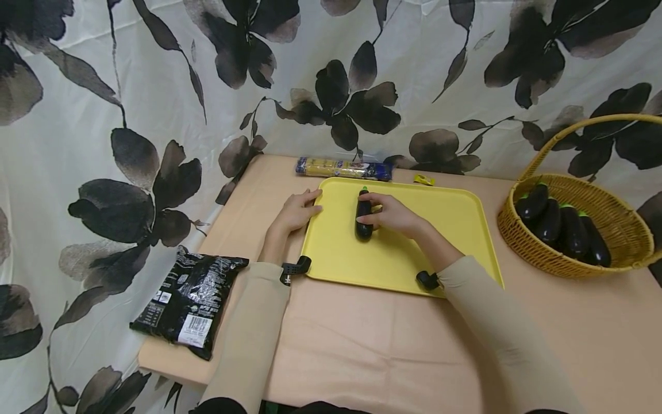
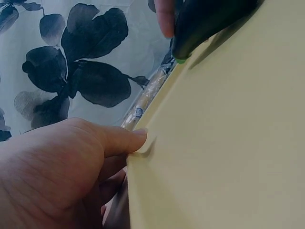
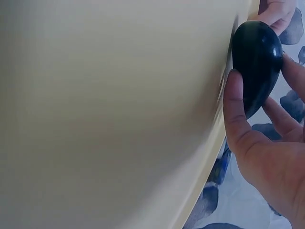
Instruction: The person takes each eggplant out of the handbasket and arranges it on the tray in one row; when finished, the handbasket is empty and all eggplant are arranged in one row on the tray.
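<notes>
A dark purple eggplant (image 1: 364,230) with a green tip is between the thumb and fingers of my right hand (image 1: 395,217), over the left part of the yellow tray (image 1: 408,259). The right wrist view shows the thumb on one side of the eggplant (image 3: 257,62) and fingers on the other. Whether it touches the tray is hard to tell. At the tray's far left corner, my left hand (image 1: 296,213) pinches the rim. In the left wrist view its thumb (image 2: 126,140) lies over the edge, with the other fingers partly hidden below.
On the right stands a wicker basket (image 1: 548,264) with a tall handle, holding several eggplants (image 1: 574,230). Behind the tray lie a pasta packet (image 1: 343,168) and a small yellow wrapper (image 1: 424,180). A black bag (image 1: 188,302) lies at the table's left edge. Floral cloth (image 1: 357,103) hangs behind.
</notes>
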`<control>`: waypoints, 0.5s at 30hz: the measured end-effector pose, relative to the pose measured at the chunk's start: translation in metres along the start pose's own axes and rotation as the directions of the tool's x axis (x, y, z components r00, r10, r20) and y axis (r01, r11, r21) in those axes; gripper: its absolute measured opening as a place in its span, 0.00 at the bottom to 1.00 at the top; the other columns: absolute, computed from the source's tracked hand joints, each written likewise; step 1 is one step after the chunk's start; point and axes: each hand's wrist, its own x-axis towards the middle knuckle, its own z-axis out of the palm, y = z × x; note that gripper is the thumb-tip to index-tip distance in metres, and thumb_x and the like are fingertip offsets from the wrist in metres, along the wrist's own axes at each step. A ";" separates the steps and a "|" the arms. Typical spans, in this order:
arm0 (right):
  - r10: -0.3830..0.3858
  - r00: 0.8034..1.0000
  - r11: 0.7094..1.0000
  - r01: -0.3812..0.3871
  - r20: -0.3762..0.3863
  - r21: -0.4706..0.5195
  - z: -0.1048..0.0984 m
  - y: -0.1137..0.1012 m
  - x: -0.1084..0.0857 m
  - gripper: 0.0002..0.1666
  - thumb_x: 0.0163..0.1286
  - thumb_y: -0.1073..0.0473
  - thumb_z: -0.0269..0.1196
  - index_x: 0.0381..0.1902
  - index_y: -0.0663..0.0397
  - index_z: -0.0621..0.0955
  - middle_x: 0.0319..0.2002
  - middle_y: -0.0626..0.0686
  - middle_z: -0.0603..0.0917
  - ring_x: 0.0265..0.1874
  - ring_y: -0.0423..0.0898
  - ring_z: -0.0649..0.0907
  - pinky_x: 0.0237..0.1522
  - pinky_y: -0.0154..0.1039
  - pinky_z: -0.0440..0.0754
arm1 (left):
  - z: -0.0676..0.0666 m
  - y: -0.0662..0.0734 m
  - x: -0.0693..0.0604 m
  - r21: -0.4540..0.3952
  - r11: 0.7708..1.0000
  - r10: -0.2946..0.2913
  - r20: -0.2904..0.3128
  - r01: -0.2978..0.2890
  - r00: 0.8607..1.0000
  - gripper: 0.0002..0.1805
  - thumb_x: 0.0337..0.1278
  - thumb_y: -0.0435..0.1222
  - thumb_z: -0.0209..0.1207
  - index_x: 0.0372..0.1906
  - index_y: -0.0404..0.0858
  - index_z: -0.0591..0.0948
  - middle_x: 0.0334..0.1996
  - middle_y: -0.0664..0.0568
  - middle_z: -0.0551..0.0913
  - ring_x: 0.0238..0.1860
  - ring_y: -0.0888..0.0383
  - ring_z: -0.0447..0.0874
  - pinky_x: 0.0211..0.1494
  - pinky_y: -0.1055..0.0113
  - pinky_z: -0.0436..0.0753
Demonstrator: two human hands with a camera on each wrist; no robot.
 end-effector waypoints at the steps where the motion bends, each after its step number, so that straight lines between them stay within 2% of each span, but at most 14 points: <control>1: -0.001 1.000 1.000 0.001 0.002 -0.008 0.002 -0.001 0.001 0.39 0.74 0.57 0.68 0.78 0.54 0.68 0.68 0.65 0.69 0.43 0.54 0.81 0.40 0.42 0.86 | 0.001 0.000 0.000 -0.003 1.000 -0.004 -0.001 0.004 1.000 0.31 0.78 0.43 0.58 0.80 0.47 0.67 0.82 0.48 0.61 0.85 0.53 0.50 0.89 0.51 0.35; 6: 0.009 1.000 0.999 -0.008 0.011 -0.041 0.010 -0.006 0.005 0.40 0.75 0.52 0.68 0.79 0.52 0.67 0.72 0.64 0.67 0.32 0.51 0.82 0.36 0.43 0.87 | 0.000 -0.003 0.000 0.002 1.000 -0.008 0.010 0.008 1.000 0.31 0.78 0.45 0.57 0.80 0.49 0.66 0.83 0.48 0.58 0.85 0.52 0.48 0.89 0.49 0.37; 12: 0.018 1.000 0.998 -0.017 0.010 -0.058 0.014 -0.010 0.004 0.41 0.75 0.51 0.67 0.80 0.50 0.67 0.77 0.62 0.63 0.32 0.53 0.83 0.36 0.43 0.88 | -0.003 -0.008 0.000 -0.025 1.000 0.009 0.060 -0.008 0.998 0.32 0.78 0.45 0.56 0.81 0.48 0.65 0.83 0.50 0.57 0.85 0.52 0.46 0.89 0.52 0.44; 15: 0.024 1.000 0.998 -0.024 0.004 -0.059 0.014 -0.011 0.002 0.40 0.75 0.51 0.67 0.80 0.49 0.66 0.77 0.61 0.63 0.32 0.53 0.83 0.36 0.42 0.88 | -0.005 -0.008 0.000 -0.041 0.999 0.024 0.083 -0.020 0.996 0.32 0.78 0.44 0.57 0.81 0.47 0.65 0.83 0.49 0.57 0.86 0.53 0.45 0.89 0.52 0.39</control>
